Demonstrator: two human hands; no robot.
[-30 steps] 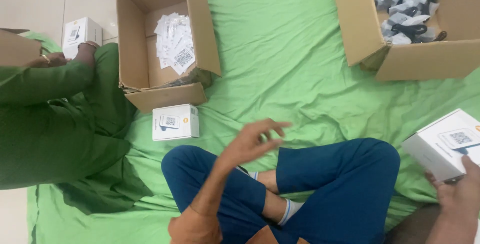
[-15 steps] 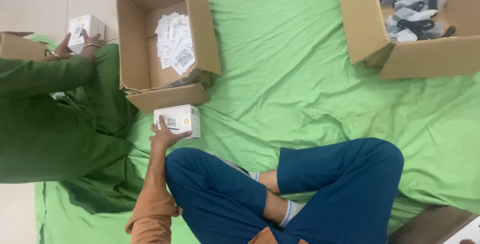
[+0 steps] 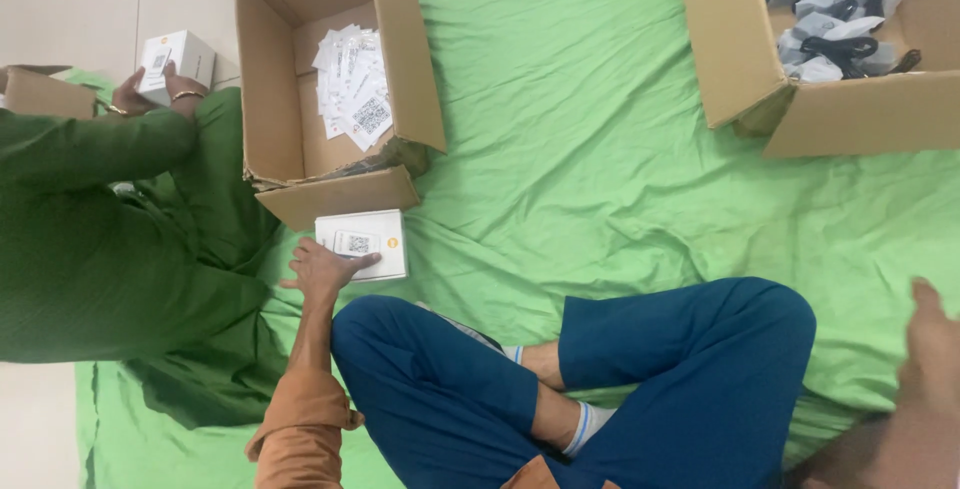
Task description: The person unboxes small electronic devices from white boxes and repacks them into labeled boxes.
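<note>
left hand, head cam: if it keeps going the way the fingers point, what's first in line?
The left hand already rests on the small white box. Beyond that box, the flap of the open cardboard box holding paper leaflets looks next, though depth is unclear.

The small white rectangular box (image 3: 363, 242) lies on the green cloth sheet (image 3: 600, 169) under the left hand (image 3: 325, 267), just near of the open brown cardboard carton of white leaflets (image 3: 335, 79), with another open cardboard carton of grey packets (image 3: 830, 49) far right.

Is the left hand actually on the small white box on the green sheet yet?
Touching. The head view shows the left hand lying on the small white box, fingers over its near edge.
</note>
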